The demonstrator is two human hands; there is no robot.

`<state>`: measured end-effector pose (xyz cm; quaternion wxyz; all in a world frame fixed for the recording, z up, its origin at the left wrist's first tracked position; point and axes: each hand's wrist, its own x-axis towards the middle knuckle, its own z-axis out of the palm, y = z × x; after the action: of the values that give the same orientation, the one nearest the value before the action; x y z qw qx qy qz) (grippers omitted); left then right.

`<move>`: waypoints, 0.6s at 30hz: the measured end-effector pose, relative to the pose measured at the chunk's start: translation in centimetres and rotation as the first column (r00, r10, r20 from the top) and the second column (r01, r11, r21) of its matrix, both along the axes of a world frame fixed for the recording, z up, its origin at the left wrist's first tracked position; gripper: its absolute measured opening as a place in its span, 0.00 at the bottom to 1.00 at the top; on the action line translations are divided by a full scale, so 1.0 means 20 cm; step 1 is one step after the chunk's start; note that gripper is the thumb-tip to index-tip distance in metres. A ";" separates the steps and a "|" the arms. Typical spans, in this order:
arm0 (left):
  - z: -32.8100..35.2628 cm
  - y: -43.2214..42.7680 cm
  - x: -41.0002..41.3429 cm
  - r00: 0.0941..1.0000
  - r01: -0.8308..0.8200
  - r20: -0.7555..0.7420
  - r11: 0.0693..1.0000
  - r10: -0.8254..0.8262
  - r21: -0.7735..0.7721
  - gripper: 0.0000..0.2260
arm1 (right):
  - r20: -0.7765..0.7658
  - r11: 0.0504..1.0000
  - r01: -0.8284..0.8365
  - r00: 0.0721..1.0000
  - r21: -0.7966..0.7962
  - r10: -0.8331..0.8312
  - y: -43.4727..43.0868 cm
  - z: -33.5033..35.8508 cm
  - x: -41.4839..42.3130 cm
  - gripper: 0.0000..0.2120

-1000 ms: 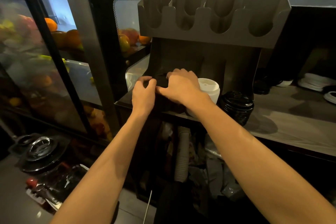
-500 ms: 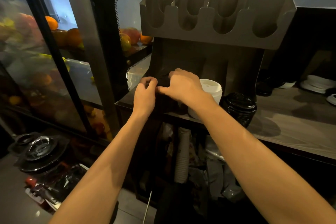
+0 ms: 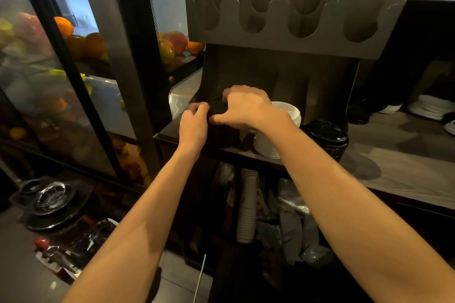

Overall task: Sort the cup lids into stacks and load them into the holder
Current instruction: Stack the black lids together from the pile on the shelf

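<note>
A stack of black cup lids (image 3: 222,130) stands in the leftmost bay of the steel holder (image 3: 330,91). My left hand (image 3: 194,123) grips the stack's left side with curled fingers. My right hand (image 3: 243,108) lies over the top of the stack, fingers and thumb curled round it. A stack of white lids (image 3: 278,130) stands in the bay to the right, partly hidden by my right wrist. Another black lid stack (image 3: 327,138) stands further right at the holder's edge.
Above the bays hangs a steel cup dispenser (image 3: 290,19) with several slots. A glass fruit cabinet (image 3: 73,81) fills the left. More white lids (image 3: 430,106) and dark lids lie on the wooden counter (image 3: 406,162) at the right. Sleeved paper cups (image 3: 246,206) stand below.
Both hands stay on the black lid stack. My right hand has shifted slightly up and over its top, and the left fingers have closed in a little.
</note>
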<state>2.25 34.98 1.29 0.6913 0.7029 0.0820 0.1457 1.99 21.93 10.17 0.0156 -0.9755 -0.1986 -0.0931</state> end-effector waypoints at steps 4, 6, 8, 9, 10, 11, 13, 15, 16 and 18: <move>-0.01 -0.01 0.00 0.998 -0.012 0.069 0.998 0.008 0.062 0.14 | -0.104 0.998 -0.024 0.994 0.054 0.029 -0.02 0.00 0.01 0.26; -0.01 -0.01 0.00 0.997 -0.004 0.074 0.997 -0.002 0.078 0.15 | -0.131 0.998 -0.043 0.990 0.053 0.049 -0.02 0.01 0.01 0.24; -0.02 -0.01 0.00 0.998 -0.008 0.070 0.997 0.002 0.082 0.15 | -0.151 0.997 -0.061 0.986 0.039 0.066 -0.02 0.03 0.02 0.25; -0.02 -0.01 0.00 0.998 -0.010 0.067 0.997 0.005 0.080 0.15 | -0.164 0.997 -0.064 0.984 0.036 0.069 -0.02 0.04 0.02 0.26; -0.02 -0.02 0.00 0.998 -0.012 0.065 0.997 0.007 0.078 0.15 | -0.176 0.997 -0.061 0.982 0.040 0.067 -0.02 0.05 0.02 0.27; -0.02 -0.02 -0.01 0.998 -0.012 0.064 0.997 0.007 0.077 0.16 | -0.186 0.997 -0.056 0.980 0.054 0.065 -0.03 0.05 0.03 0.28; -0.02 -0.02 -0.01 0.998 -0.010 0.062 0.996 0.004 0.085 0.17 | -0.190 0.993 -0.044 0.980 0.106 0.063 -0.05 0.04 0.03 0.28; -0.02 -0.02 -0.01 0.998 0.002 0.062 0.995 -0.008 0.095 0.19 | -0.151 0.991 -0.024 0.988 0.133 0.044 -0.06 0.02 0.02 0.29; -0.02 -0.02 -0.01 0.998 0.010 0.059 0.995 -0.015 0.095 0.20 | -0.113 0.993 -0.015 0.993 0.120 0.029 -0.06 0.01 0.01 0.30; -0.02 -0.02 0.00 0.998 0.014 0.053 0.996 -0.018 0.090 0.22 | -0.036 0.996 0.011 0.999 0.092 -0.008 -0.04 -0.01 0.01 0.32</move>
<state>2.18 34.66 0.94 0.6622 0.7297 0.0511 0.1625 2.27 21.04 10.05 0.0636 -0.9762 -0.1893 -0.0847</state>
